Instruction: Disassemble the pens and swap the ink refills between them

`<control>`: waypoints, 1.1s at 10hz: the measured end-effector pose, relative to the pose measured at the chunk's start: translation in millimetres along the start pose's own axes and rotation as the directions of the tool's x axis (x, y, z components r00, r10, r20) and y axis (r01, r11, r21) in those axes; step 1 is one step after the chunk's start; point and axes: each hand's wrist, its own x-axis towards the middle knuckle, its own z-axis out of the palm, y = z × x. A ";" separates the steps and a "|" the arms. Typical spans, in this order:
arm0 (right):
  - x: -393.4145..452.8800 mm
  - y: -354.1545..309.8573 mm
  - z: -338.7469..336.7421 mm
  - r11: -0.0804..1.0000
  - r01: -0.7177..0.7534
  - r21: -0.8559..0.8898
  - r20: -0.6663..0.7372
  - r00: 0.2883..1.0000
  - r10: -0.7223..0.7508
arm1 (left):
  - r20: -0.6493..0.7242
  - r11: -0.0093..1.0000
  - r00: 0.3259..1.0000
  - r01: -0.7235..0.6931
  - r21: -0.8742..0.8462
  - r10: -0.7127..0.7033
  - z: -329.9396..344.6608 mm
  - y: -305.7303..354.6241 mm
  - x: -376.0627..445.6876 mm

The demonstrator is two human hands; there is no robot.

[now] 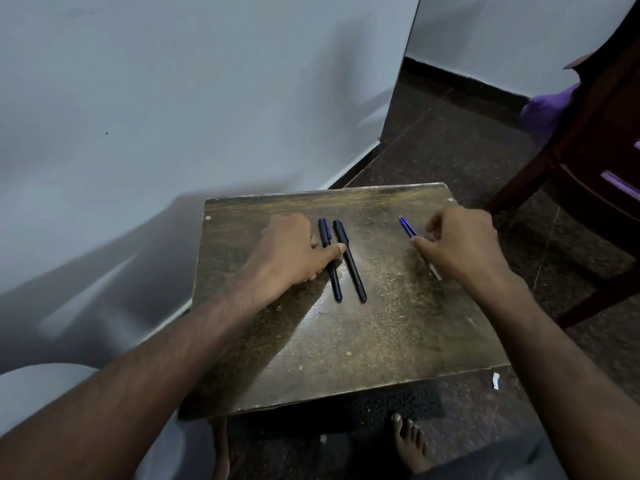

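Note:
Two dark pens lie side by side on a small worn wooden table [346, 341]. The left pen [329, 258] has a blue clip, and the black pen [349, 259] lies just right of it. My left hand [291, 251] rests over the left pen, with its thumb pressing the barrel. A third pen, blue and white [407, 228], lies to the right. My right hand [460, 244] pinches its middle with curled fingers. The blue tip points away from me and the white end sticks out below my hand.
A white wall runs along the left and behind the table. At the right stands a dark wooden chair [588, 168] with purple cloth on it. My bare foot [410, 441] shows under the table's near edge on the dark floor.

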 end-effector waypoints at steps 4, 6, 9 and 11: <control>-4.9 -21.3 29.4 0.996 0.094 0.011 0.076 0.993 -0.094 | 0.016 0.999 1.000 -0.009 0.045 0.008 2.2 6.7 -0.9; -12.9 -35.6 40.8 0.981 0.168 0.097 0.086 0.981 -0.176 | 0.007 0.998 1.000 -0.024 0.052 0.024 2.9 6.6 -1.1; -10.8 -36.3 32.6 0.968 0.164 0.189 0.082 0.980 -0.182 | -0.130 0.979 0.984 -0.095 0.183 0.120 -3.1 3.5 -6.8; -6.1 -23.5 28.8 0.963 0.260 0.078 -0.059 0.965 -0.256 | -0.342 0.933 0.898 -0.166 0.319 0.277 -2.2 0.9 -23.5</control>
